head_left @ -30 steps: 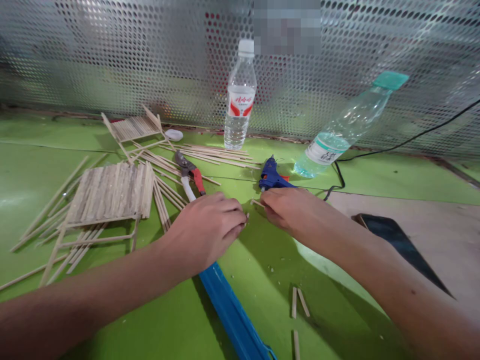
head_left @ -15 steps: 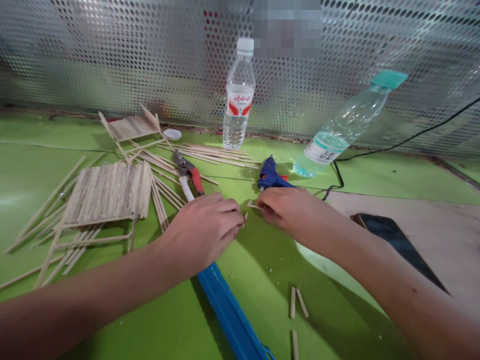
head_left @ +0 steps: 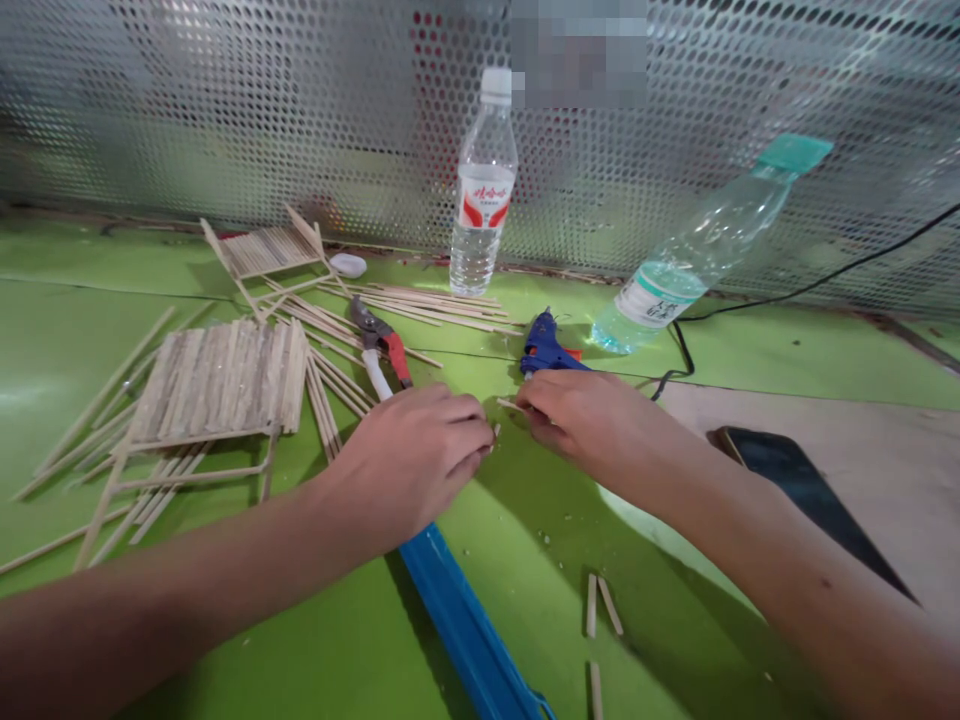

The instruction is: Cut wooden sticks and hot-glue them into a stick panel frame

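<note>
My left hand (head_left: 424,455) is closed in a pinch on a short wooden stick (head_left: 496,432), whose tip pokes out past the fingertips. Across a small gap, my right hand (head_left: 574,410) pinches another thin wooden stick (head_left: 507,404) that points toward the left. Just behind the right hand lies a blue glue gun (head_left: 546,345). Pruning shears (head_left: 382,345) with one red and one white handle rest behind my left hand. A blue plastic trough-like piece (head_left: 457,610) runs from under the left wrist toward me. Several cut stick pieces (head_left: 592,605) lie at the front.
Two small chair-like stick models (head_left: 217,385) (head_left: 274,255) stand at left among loose sticks (head_left: 427,305). A water bottle (head_left: 480,210) and a tilted green-capped bottle (head_left: 660,290) are at the back, before a perforated metal panel (head_left: 300,120). A phone (head_left: 802,490) and black cable (head_left: 825,270) lie right.
The view has shifted slightly, so most things appear a little to the right. The stick in my right hand has turned slightly; both hands keep their pinch.
</note>
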Motion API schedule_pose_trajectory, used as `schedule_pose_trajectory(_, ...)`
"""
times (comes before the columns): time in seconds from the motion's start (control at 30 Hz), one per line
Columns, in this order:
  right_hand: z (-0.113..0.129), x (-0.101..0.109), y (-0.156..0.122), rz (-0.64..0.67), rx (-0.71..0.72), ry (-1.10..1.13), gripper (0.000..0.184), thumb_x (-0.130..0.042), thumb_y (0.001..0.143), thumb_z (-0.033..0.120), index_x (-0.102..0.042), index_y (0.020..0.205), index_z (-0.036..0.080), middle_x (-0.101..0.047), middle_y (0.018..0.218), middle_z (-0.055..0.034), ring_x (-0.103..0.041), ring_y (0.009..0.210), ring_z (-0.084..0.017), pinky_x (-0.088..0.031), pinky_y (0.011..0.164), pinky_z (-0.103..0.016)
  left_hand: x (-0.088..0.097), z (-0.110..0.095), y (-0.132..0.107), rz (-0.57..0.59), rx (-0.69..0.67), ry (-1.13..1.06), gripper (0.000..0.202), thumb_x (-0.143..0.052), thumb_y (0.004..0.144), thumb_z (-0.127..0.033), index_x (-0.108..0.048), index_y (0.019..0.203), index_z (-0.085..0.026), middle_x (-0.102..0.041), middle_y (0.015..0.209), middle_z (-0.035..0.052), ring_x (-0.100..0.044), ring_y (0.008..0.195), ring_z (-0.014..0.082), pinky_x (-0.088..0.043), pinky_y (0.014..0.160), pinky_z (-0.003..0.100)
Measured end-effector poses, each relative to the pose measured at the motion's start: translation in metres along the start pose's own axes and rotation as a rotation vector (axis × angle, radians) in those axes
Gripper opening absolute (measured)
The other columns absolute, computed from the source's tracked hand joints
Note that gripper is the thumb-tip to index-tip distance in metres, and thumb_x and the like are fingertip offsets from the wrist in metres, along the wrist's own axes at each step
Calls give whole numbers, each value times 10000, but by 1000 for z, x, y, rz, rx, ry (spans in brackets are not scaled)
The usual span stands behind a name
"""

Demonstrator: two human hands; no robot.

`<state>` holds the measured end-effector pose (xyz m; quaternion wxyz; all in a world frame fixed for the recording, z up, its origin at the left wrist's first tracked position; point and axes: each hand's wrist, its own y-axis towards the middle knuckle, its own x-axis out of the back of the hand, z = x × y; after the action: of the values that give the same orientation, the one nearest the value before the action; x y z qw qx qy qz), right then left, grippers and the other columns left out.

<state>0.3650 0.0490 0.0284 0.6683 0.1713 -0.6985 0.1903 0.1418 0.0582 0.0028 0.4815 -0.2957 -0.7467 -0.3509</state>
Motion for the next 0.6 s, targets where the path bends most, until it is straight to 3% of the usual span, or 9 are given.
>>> schedule_pose_trajectory(0.27, 4, 5, -2, 73, 84, 72, 139, -569, 840, 50, -598, 795, 178, -647, 786, -28, -582, 694, -161, -292, 595, -294, 1, 0, 1, 12, -9, 17, 172, -546, 945, -199, -717, 961, -194, -699, 967, 37, -606, 891, 188, -490, 784, 349)
schedule_pose_trajectory(0.37, 0, 11, -3, 111, 39, 170, 124, -568, 857, 88, -622, 792, 178, -655, 771, -29, -583, 696, -155, -316, 608, -281, 1, 0, 1, 15, -16, 9, 182, -541, 951, -210, -722, 957, -192, -698, 967, 39, -606, 892, 186, -492, 792, 350)
schedule_pose_trajectory(0.47, -4, 10, -3, 66, -54, 172, 115, -564, 887, 132, -648, 823, 177, -669, 787, -47, -592, 708, -165, -322, 612, -279, 1, 0, 1, 12, -4, -2, 190, -533, 961, -226, -720, 968, -194, -698, 981, 39, -608, 894, 182, -487, 786, 343)
schedule_pose_trajectory(0.6, -4, 5, -2, 44, -75, 157, 116, -564, 898, 148, -653, 832, 184, -681, 809, -55, -601, 724, -172, -325, 616, -277, 1, 0, 1, 13, 0, 6, 183, -528, 965, -234, -704, 999, -195, -692, 986, 41, -601, 890, 188, -476, 776, 345)
